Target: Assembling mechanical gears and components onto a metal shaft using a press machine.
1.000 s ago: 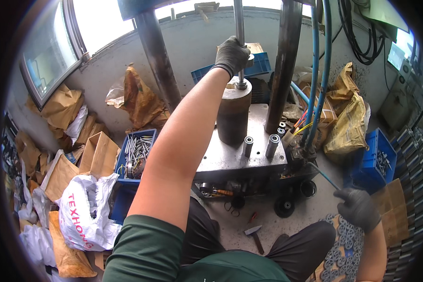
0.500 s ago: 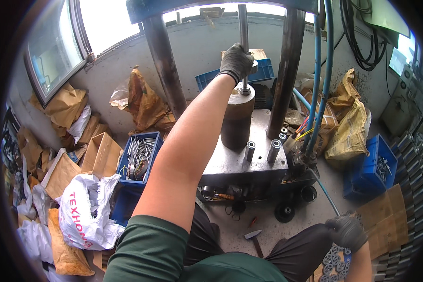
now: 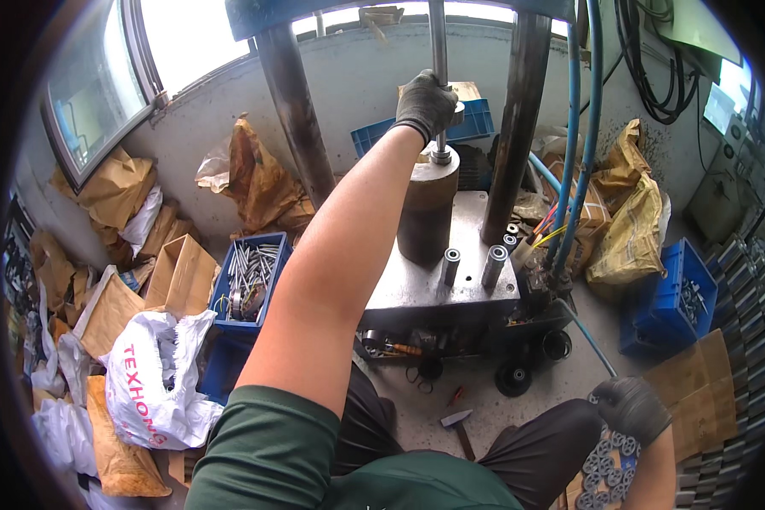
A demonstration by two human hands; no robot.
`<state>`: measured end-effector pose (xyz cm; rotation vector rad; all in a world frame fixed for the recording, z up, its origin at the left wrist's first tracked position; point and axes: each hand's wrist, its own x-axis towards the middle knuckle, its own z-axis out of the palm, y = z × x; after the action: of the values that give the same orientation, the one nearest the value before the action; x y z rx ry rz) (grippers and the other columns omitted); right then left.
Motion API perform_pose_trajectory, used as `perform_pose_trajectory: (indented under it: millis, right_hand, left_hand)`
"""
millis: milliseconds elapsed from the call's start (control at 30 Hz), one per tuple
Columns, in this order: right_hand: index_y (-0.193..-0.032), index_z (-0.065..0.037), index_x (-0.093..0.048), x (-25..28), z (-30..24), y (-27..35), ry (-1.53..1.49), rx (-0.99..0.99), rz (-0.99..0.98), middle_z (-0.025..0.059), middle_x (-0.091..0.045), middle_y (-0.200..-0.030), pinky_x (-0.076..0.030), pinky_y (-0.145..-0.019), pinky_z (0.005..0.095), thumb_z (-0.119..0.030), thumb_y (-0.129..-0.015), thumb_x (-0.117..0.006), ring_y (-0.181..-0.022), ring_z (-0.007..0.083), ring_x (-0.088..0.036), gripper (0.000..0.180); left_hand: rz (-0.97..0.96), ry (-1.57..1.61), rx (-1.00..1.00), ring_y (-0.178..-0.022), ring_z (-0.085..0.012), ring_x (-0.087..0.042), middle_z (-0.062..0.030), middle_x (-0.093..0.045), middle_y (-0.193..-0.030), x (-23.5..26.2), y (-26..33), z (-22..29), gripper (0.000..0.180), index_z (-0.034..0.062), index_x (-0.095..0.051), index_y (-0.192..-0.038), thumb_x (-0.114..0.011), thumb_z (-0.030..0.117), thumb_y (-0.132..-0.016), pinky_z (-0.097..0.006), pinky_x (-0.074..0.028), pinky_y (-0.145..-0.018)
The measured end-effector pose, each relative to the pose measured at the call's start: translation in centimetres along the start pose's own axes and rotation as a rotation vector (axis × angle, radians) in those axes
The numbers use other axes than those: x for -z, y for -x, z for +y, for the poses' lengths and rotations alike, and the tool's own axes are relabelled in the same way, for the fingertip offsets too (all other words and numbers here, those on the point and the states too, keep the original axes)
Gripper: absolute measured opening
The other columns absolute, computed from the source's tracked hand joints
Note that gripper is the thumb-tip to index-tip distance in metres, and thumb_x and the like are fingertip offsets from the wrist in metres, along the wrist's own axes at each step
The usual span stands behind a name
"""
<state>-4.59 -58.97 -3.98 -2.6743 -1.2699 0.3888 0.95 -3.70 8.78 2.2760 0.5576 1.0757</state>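
Left hand (image 3: pixel 425 104), gloved, fingers wrapped around the thin vertical steel rod (image 3: pixel 439 51) just above the dark cylindrical die (image 3: pixel 427 204) standing on the press's steel surface (image 3: pixel 472 280); rod's long axis vertical, lower end pointing into the die top. Best kept plumb and centred. Right hand (image 3: pixel 631 408), gloved, fingers curled over small round metal parts (image 3: pixel 608 472) near the knee; actual grasp cannot be told.

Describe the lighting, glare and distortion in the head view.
Head view: the window is blown out to white glare; soft daylight falls on the press plate, with no hard shadows; fisheye bends the columns and blackens the corners; the gloved left hand is sharp, the gloved right hand slightly soft.
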Motion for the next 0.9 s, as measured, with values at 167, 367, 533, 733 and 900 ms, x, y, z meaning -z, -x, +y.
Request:
perform_pose_trajectory:
  millis: [167,367,533,733,900]
  right_hand:
    - [-0.104,-0.006,-0.08,0.5,-0.5,0.0,-0.096,-0.041,0.142,0.0212,-0.076,-0.094,-0.059,-0.087,0.0466,-0.022,-0.087,-0.065,-0.091,0.0383,-0.075,0.028]
    - [-0.106,-0.006,-0.079,0.4,-0.3,-0.2,-0.04,-0.062,-0.013,0.022,-0.076,-0.096,-0.059,-0.088,0.0471,-0.021,-0.088,-0.066,-0.092,0.0391,-0.074,0.028]
    - [-0.105,-0.005,-0.079,0.6,-0.2,0.0,0.004,0.006,0.003,0.0223,-0.076,-0.096,-0.059,-0.086,0.0467,-0.019,-0.088,-0.067,-0.092,0.0394,-0.074,0.026]
    - [-0.103,-0.005,-0.08,0.3,-0.4,-0.4,-0.154,0.009,0.226,0.0224,-0.075,-0.093,-0.059,-0.084,0.0478,-0.019,-0.087,-0.068,-0.089,0.0402,-0.074,0.024]
    - [-0.103,-0.005,-0.079,0.3,0.5,-0.1,0.003,0.013,0.0,0.0224,-0.075,-0.094,-0.059,-0.085,0.0483,-0.019,-0.087,-0.067,-0.089,0.0403,-0.074,0.024]
  left_hand:
    - [-0.003,0.023,-0.017,-0.103,-0.0355,-0.076,-0.022,-0.078,-0.103,-0.4,-0.6,-1.0,0.032,0.0041,-0.07,-0.112,-0.077,0.022,-0.086,-0.043,-0.06,-0.095]
    - [-0.008,0.005,-0.017,-0.105,-0.036,-0.075,-0.0227,-0.077,-0.105,-0.9,-0.9,-1.5,0.035,0.0037,-0.07,-0.116,-0.076,0.023,-0.088,-0.043,-0.059,-0.097]
    - [-0.008,-0.014,-0.015,-0.106,-0.0365,-0.075,-0.0231,-0.077,-0.107,-0.6,-0.5,-1.2,0.032,0.0039,-0.071,-0.116,-0.071,0.025,-0.092,-0.043,-0.059,-0.098]
    - [0.056,-0.051,-0.052,-0.095,-0.0311,-0.077,-0.0174,-0.078,-0.1,-1.0,-0.8,-1.6,0.03,0.0021,-0.071,-0.112,-0.075,0.021,-0.089,-0.04,-0.061,-0.09]
    - [0.057,-0.007,-0.036,-0.095,-0.0318,-0.077,-0.0174,-0.078,-0.099,-1.0,-0.5,-1.3,0.031,0.0027,-0.071,-0.112,-0.076,0.022,-0.088,-0.041,-0.061,-0.091]
